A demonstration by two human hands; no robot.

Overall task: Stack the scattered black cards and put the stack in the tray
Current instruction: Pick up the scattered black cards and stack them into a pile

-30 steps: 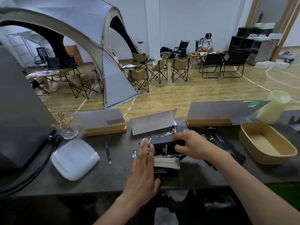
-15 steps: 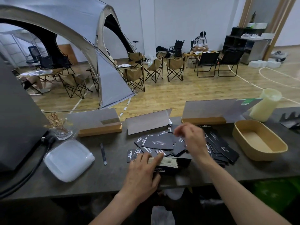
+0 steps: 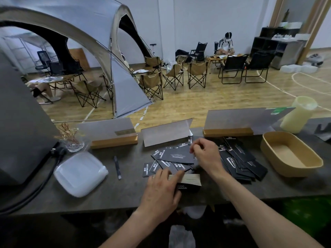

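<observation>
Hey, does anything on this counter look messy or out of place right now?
Yes. The black cards lie scattered at all angles, overlapping, with another loose heap beside the tray, which holds nothing. Only the stack under the left hand is squared up. Nothing looks spilled or damaged.

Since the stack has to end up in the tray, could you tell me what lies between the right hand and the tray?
In the head view, a fanned pile of loose black cards covers the table between the right hand and the tray.
</observation>
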